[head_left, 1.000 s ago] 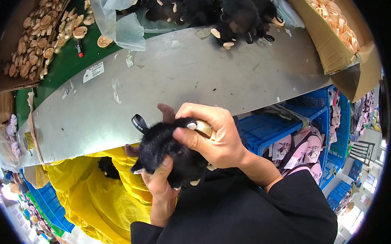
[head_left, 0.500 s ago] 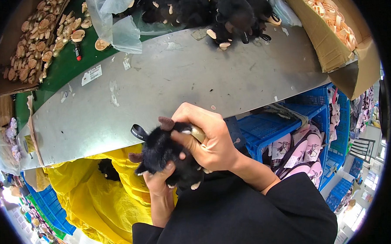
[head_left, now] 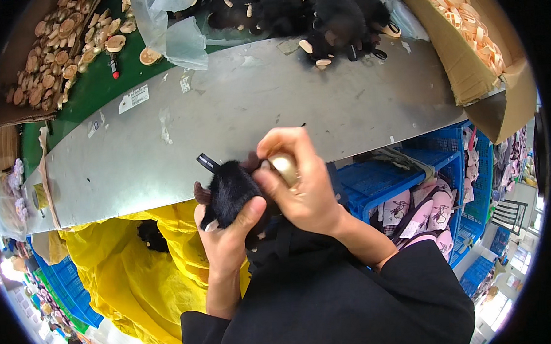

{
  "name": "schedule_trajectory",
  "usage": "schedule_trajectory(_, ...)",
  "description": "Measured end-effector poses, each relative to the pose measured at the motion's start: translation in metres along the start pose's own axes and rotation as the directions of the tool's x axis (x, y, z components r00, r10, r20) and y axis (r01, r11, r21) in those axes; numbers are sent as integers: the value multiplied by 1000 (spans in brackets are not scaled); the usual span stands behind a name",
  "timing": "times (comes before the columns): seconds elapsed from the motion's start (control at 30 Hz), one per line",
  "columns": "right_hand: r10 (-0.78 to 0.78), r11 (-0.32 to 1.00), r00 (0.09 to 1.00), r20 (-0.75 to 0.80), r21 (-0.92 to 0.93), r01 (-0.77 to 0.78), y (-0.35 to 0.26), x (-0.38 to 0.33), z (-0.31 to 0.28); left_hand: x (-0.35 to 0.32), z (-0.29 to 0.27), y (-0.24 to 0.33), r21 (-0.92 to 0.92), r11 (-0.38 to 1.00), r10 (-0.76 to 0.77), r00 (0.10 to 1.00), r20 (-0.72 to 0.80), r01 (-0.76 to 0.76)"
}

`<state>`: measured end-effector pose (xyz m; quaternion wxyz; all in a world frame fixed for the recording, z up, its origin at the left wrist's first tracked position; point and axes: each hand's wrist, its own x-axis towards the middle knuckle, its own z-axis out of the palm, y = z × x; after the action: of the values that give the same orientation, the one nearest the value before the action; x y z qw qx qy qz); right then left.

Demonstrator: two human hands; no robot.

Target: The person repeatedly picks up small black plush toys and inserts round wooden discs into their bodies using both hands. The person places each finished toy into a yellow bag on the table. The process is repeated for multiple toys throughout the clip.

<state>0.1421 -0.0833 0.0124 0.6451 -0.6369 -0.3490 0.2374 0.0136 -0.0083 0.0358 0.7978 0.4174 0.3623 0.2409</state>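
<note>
A small black plush toy [head_left: 232, 191] with brown ears and a black loop tag is held above the near edge of the metal table. My left hand [head_left: 232, 238] wraps round its body from below, the thumb pressed along its side. My right hand [head_left: 310, 192] is closed round a shiny gold rounded piece [head_left: 284, 167], which shows between thumb and fingers. The thumb and index finger of that hand come together close to the toy's right ear; whether they pinch it cannot be made out. The toy's lower part is hidden by my hands and black sleeve.
A metal table [head_left: 236, 112] spans the front, with black plush toys [head_left: 336, 22] piled at its back. A cardboard box [head_left: 468, 71] of peach-coloured strips stands right; wooden-looking pieces [head_left: 43, 65] lie left. Below are a yellow bag [head_left: 120, 277] and blue crates [head_left: 380, 186].
My right hand has shifted slightly right, off the toy's front, and the gold piece shows more fully. The toy has turned, and my left thumb now lies across its side.
</note>
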Motion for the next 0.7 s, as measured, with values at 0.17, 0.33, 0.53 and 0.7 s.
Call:
schedule_trajectory(0.17, 62, 873, 998, 21, 483, -65, -16, -12, -11, -1, -1, -12, -148, 985, 75, 989, -126, -94)
schedule_trajectory(0.33, 83, 964, 962, 260, 225, -144, -16, -7, -7, -9, -4, -6, -147, 984, 82, 985, -151, -105)
schedule_trajectory(0.53, 53, 975, 958, 281, 193, -110, -12, -2, -8, -9, -9, -7, 9, 980, 198, 972, -129, -199)
schedule_trajectory(0.7, 24, 976, 968, 251, 206, -77, -11, -3, -6, -10, -8, -5, 67, 973, 227, 971, -69, -223)
